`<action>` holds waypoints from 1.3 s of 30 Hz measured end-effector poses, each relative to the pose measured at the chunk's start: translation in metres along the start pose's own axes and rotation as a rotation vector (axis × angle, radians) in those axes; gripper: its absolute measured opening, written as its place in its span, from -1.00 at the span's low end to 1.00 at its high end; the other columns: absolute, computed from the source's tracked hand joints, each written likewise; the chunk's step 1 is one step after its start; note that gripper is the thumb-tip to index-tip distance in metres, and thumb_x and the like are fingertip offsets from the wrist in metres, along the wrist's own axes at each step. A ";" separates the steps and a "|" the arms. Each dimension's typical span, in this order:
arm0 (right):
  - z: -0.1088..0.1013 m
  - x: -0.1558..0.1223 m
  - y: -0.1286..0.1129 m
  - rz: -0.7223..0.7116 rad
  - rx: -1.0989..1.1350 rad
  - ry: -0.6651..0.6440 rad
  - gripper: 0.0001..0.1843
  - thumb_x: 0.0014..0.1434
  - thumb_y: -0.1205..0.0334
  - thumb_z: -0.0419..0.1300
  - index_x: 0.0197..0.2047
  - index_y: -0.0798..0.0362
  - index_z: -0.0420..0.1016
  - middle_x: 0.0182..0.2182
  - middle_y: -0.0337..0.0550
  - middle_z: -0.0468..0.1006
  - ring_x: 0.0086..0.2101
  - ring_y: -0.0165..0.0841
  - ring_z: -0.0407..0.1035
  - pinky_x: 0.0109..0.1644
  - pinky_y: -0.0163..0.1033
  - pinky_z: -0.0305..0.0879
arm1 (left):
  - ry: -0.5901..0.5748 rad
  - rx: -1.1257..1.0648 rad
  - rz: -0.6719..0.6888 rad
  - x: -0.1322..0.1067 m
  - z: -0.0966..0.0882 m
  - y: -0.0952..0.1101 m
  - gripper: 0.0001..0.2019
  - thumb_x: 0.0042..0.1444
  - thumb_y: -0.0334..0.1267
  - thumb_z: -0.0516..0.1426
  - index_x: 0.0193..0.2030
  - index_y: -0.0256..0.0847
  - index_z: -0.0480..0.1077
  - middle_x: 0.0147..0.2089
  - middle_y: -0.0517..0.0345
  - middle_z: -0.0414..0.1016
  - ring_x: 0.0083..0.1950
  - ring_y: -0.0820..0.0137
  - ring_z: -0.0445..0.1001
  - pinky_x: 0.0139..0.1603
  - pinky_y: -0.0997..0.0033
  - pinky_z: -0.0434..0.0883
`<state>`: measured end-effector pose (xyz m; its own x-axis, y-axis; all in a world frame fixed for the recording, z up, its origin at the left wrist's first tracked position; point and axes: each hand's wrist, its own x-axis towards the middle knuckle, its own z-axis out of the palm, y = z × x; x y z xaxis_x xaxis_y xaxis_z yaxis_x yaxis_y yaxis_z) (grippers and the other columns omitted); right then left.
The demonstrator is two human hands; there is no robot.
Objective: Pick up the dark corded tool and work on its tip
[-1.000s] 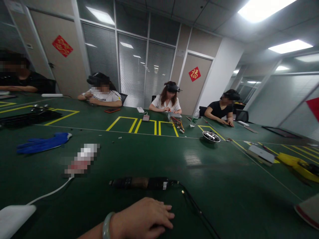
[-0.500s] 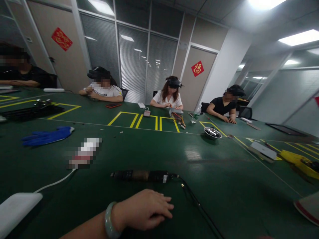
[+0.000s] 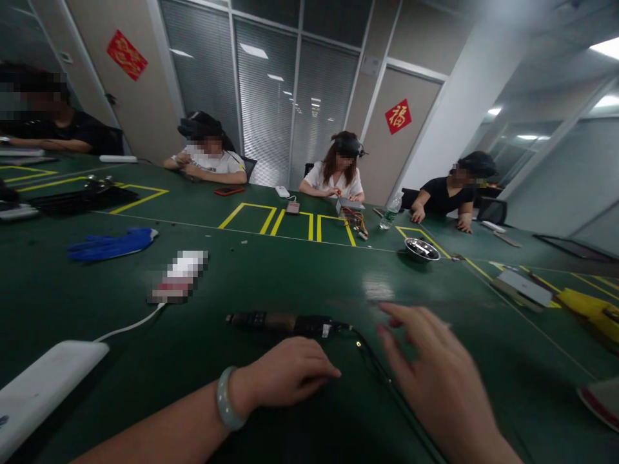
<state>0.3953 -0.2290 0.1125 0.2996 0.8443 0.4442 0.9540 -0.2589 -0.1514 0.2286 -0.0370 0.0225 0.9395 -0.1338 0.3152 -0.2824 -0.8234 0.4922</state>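
My left hand (image 3: pixel 290 370), with a pale bangle (image 3: pixel 229 398) at the wrist, is held low over the green table, fingers loosely extended and nothing visible in them. Just beyond it lies a dark corded electric screwdriver (image 3: pixel 280 322), tip pointing left. Its black cable (image 3: pixel 374 367) runs off the right end toward the table's near side, between my two hands. My right hand (image 3: pixel 430 367), slightly blurred, reaches above the table right of that cable. Its thumb and fingers are apart and hold nothing.
On the left are a white power bank (image 3: pixel 58 380), its white cable, a blurred-out device (image 3: pixel 178 277) and a blue glove (image 3: pixel 113 245). Farther off stand a metal bowl (image 3: pixel 422 249) and a water bottle (image 3: pixel 391 212). Several people sit along the far side; a yellow item (image 3: pixel 587 312) lies right.
My right hand has come into view from the lower right. My left hand has shifted slightly, its fingers now closer together. The view has tilted down and turned a little left.
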 end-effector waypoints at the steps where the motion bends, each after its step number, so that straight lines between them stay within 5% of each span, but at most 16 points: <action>1: 0.012 0.004 0.005 0.039 -0.028 -0.090 -0.72 0.28 0.11 0.13 0.02 0.00 0.44 -0.10 -0.09 0.44 -0.16 -0.26 0.39 -0.01 -0.07 0.33 | 0.058 0.036 -0.054 0.002 0.000 0.001 -0.73 0.26 -0.31 0.05 0.07 -0.07 0.39 -0.05 0.16 0.51 0.00 0.38 0.43 0.05 0.32 0.34; 4: 0.053 0.005 0.020 0.155 -0.099 -0.385 -0.81 0.23 0.15 0.17 -0.14 0.00 0.53 -0.20 -0.10 0.45 -0.20 -0.24 0.40 -0.03 -0.12 0.30 | 0.212 0.152 -0.208 0.012 -0.001 0.005 -0.74 0.22 -0.33 0.08 0.05 -0.09 0.37 -0.03 0.11 0.45 0.00 0.32 0.37 0.03 0.24 0.33; 8: 0.086 0.000 0.035 0.186 -0.144 -0.422 -0.85 0.24 0.23 0.15 -0.18 0.05 0.51 -0.21 -0.08 0.46 -0.22 -0.24 0.40 -0.08 -0.18 0.27 | 0.238 0.305 -0.304 0.035 -0.003 0.005 -0.75 0.17 -0.30 0.14 0.00 -0.11 0.35 0.01 0.11 0.37 0.05 0.26 0.31 0.06 0.17 0.29; 16: 0.085 0.012 0.044 0.309 0.103 -0.508 -0.85 0.25 0.26 0.11 -0.30 0.06 0.48 -0.35 -0.13 0.55 -0.30 -0.31 0.43 -0.24 -0.26 0.19 | 0.067 0.481 -0.409 0.075 0.016 -0.010 -0.84 0.14 -0.25 0.16 -0.16 -0.20 0.31 -0.08 0.08 0.34 -0.05 0.27 0.34 -0.10 0.27 0.33; 25: 0.091 0.030 0.034 0.546 0.787 -0.514 -0.90 0.24 0.34 0.05 -0.14 0.06 0.26 -0.49 -0.28 0.51 -0.51 -0.44 0.40 -0.47 -0.39 0.26 | 0.067 0.452 -0.404 0.072 0.022 -0.017 -0.91 0.18 -0.29 0.11 -0.18 -0.19 0.31 -0.13 0.10 0.35 -0.14 0.33 0.38 -0.22 0.36 0.33; 29: 0.105 0.027 0.048 0.488 0.682 -0.510 -0.90 0.20 0.35 0.10 -0.18 0.06 0.35 -0.46 -0.26 0.55 -0.47 -0.42 0.44 -0.42 -0.37 0.28 | 0.082 0.429 -0.396 0.067 0.019 -0.016 -0.92 0.21 -0.27 0.08 -0.18 -0.18 0.33 -0.14 0.12 0.35 -0.16 0.37 0.39 -0.22 0.40 0.33; 35: 0.113 0.020 0.056 0.146 0.230 -0.320 -0.90 0.16 0.28 0.20 -0.28 -0.06 0.55 -0.30 -0.27 0.60 -0.28 -0.33 0.47 -0.20 -0.29 0.25 | 0.088 0.408 -0.402 0.068 0.021 -0.019 -0.93 0.22 -0.27 0.07 -0.20 -0.18 0.33 -0.15 0.13 0.34 -0.16 0.37 0.40 -0.17 0.37 0.34; 39: 0.114 0.019 0.051 0.089 0.196 -0.276 -0.86 0.20 0.28 0.16 -0.24 -0.05 0.57 -0.27 -0.25 0.61 -0.27 -0.34 0.46 -0.15 -0.30 0.24 | 0.081 0.406 -0.406 0.068 0.021 -0.019 -0.93 0.22 -0.27 0.07 -0.21 -0.19 0.33 -0.16 0.13 0.34 -0.16 0.37 0.40 -0.17 0.37 0.35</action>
<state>0.4479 -0.1727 0.0128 0.3414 0.9244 0.1700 0.8956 -0.2650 -0.3573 0.3014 -0.0418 0.0177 0.9347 0.2668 0.2349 0.2098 -0.9475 0.2412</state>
